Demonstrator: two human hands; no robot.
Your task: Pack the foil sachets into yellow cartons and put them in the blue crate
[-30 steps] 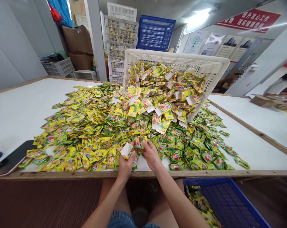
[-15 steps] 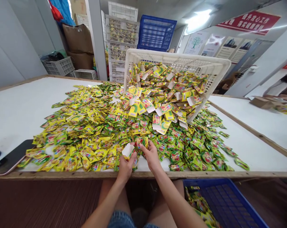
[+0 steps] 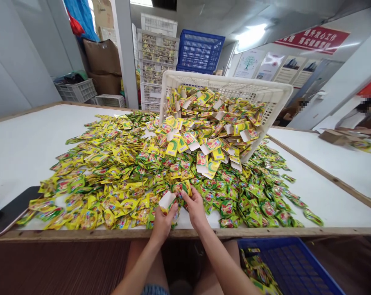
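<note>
My left hand (image 3: 162, 221) is closed around a small open carton (image 3: 167, 201), white inside and yellow outside, held at the table's near edge. My right hand (image 3: 195, 207) pinches a few yellow and green sachets (image 3: 183, 188) at the carton's mouth. Both hands sit at the front of a wide spread of the same sachets (image 3: 118, 172) on the white table (image 3: 22, 143). Behind the spread, a white plastic crate (image 3: 274, 94) lies tipped toward me, spilling flat folded cartons (image 3: 204, 131).
A blue crate (image 3: 292, 266) with some packed sachets stands below the table at my right. A dark phone (image 3: 7, 211) lies at the table's left front corner. Stacked white and blue crates (image 3: 200, 47) and cardboard boxes stand behind. Another table is to the right, with a person at its far end.
Both hands stay at the same spot by the table edge. The right hand's sachets have come closer to the carton's mouth. The view has tilted slightly.
</note>
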